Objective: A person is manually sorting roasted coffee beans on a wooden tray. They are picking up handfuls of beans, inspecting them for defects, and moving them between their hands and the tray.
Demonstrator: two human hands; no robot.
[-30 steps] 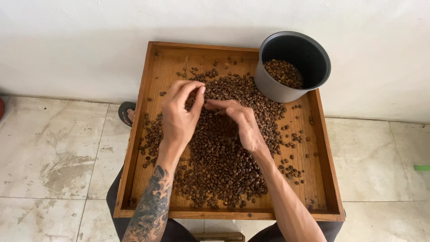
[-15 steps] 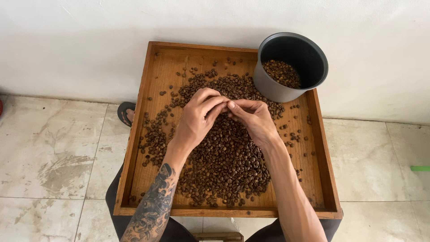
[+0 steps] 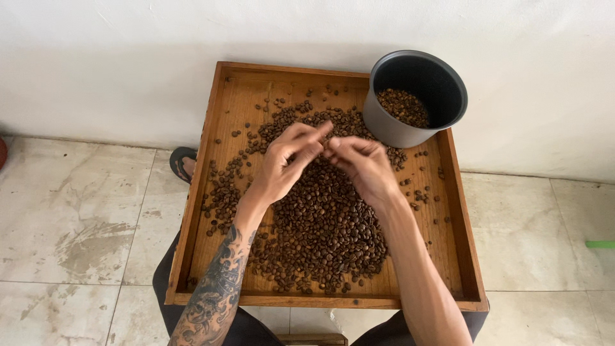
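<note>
I have both hands raised just above the heap of roasted coffee beans (image 3: 323, 224), which lies spread over the middle of the wooden tray (image 3: 211, 160) resting on my lap. My left hand (image 3: 285, 163) has its fingers (image 3: 318, 130) drawn together and pointing toward the right hand, and my right hand (image 3: 362, 163) has its fingers (image 3: 333, 150) curled in to meet them, so that the tips of both touch or nearly touch over the upper part of the heap. It looks like a pinch on something small, perhaps a single bean, but I cannot tell what, if anything, sits between the tips. The grey pot (image 3: 416, 96) stands in the tray's far right corner, its base among the beans and some beans already lying inside it. Loose beans are scattered toward the left edge and along the right side of the tray. As I judge it, the main risk is the tray itself: it is balanced on my legs rather than on a desk, so a shifted knee could tip it and send beans sliding over the low rim onto the tiled floor (image 3: 83, 218). The pot stands close to my right wrist, and a careless sweep could knock it over. A small bean held only at the fingertips could also slip back into the heap unseen.
</note>
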